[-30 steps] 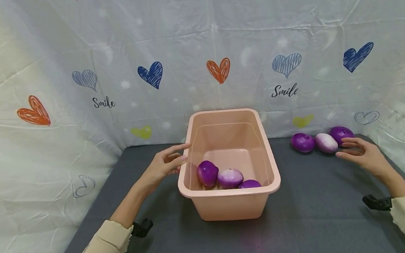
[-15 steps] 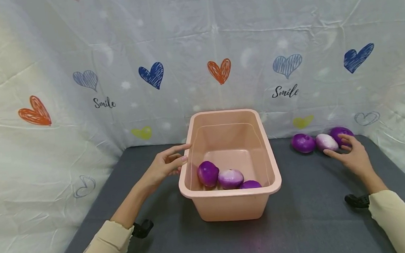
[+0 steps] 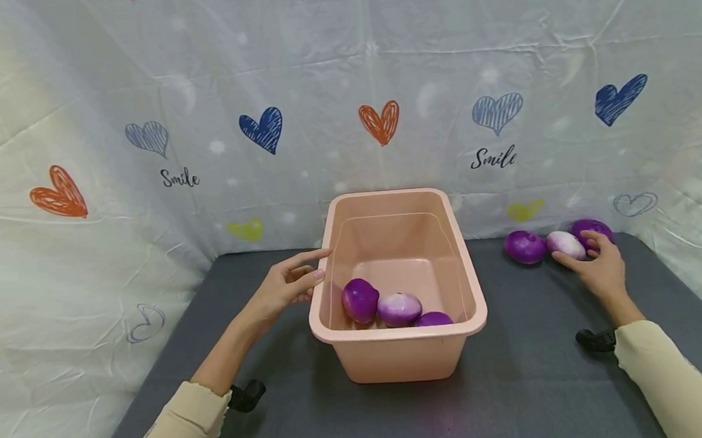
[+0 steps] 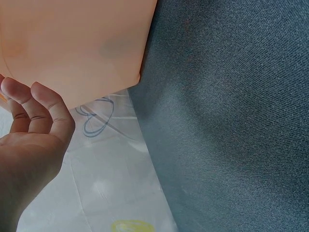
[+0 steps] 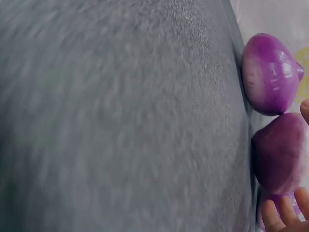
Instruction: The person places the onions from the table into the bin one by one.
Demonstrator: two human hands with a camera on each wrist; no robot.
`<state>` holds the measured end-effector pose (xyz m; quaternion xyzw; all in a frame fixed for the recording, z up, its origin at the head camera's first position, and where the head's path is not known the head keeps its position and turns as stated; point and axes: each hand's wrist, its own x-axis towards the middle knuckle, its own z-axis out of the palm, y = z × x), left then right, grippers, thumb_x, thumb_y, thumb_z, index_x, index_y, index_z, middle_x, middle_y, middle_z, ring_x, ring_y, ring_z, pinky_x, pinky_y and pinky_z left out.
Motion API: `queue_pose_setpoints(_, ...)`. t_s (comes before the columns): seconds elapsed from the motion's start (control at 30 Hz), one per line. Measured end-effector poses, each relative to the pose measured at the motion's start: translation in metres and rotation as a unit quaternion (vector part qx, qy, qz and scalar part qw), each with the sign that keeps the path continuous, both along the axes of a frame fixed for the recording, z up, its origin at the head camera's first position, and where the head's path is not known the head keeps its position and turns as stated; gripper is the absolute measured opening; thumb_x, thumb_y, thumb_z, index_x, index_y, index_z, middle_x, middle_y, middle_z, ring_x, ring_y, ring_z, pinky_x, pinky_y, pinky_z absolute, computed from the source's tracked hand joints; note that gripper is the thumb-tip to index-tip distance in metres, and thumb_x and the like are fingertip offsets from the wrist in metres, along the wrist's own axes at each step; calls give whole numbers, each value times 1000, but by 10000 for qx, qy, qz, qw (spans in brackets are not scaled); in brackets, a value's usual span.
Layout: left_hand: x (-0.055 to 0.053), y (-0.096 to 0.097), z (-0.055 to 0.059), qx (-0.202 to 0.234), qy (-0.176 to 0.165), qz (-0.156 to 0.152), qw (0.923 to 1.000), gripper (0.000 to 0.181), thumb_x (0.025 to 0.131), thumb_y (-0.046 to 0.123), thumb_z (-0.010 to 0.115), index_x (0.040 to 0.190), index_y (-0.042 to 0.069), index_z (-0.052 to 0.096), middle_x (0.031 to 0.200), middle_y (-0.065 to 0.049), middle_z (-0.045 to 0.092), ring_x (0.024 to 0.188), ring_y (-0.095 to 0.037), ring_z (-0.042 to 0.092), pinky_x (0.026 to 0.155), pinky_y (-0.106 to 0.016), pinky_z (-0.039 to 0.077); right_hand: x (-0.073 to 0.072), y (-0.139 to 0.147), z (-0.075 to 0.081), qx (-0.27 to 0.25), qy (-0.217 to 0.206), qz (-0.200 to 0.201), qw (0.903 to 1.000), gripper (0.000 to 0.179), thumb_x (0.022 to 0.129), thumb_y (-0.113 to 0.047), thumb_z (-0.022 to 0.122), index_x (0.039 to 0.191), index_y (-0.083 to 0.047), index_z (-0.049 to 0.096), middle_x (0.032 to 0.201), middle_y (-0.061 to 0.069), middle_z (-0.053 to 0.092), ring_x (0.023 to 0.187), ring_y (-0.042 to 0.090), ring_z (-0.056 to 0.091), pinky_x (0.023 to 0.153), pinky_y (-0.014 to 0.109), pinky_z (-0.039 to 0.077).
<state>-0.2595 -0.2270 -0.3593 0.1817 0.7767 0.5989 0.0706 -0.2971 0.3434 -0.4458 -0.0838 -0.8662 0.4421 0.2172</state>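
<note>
Pale onion (image 3: 565, 243) on the worktop (image 3: 525, 384), three o'clock from the peach tub (image 3: 396, 361), between two darker onions (image 3: 525, 247). Right grip (image 3: 602, 269) parted around it, not clenched, contact hard to tell, apparently spread to suit its roundness. Left grip (image 3: 288, 284) loose at the tub's nine-o'clock edge, clasping nothing, probably steadying. Three onions (image 3: 399, 309) inside, towards six.

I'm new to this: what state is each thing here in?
Pink tub: upright, uncovered, holding onions.
Onions in the tub: three show, one partly hidden by the near side.
Onions beside the tub: three, grouped closely, uncut where visible.
Left-hand grip: fingers touching the tub's rim.
Right-hand grip: around the pale onion; contact unclear.
Backdrop: hanging, creased.
</note>
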Motion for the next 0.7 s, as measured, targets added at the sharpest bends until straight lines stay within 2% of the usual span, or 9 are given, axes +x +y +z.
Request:
queue_pose_setpoints(0.13, 0, 0, 0, 5, 11, -15, 10000, 50, 102, 27, 66, 149, 17, 55, 121, -19, 66, 93, -40, 63, 85, -47, 56, -5, -4, -3, 6, 94, -228, 9997, 75, 87, -23, 82, 145, 8, 46, 140, 36, 48, 126, 50, 49, 106, 57, 37)
queue_pose_setpoints(0.4, 1, -1, 0, 6, 33, -32, 10000, 49, 102, 25, 65, 149, 16, 54, 122, -20, 66, 90, -34, 65, 85, -47, 56, -11, -14, -8, -8, 336, -439, 9985, 65, 86, -20, 83, 137, 8, 54, 131, 35, 55, 119, 46, 53, 107, 55, 29)
queue_pose_setpoints(0.7, 1, 0, 1, 52, 3, -51, 10000, 50, 102, 24, 66, 149, 16, 54, 124, -20, 65, 89, -28, 67, 87, -49, 55, -9, -17, -8, -468, 236, -805, 9954, 61, 89, -23, 80, 138, 4, 55, 133, 31, 57, 121, 42, 52, 103, 54, 35)
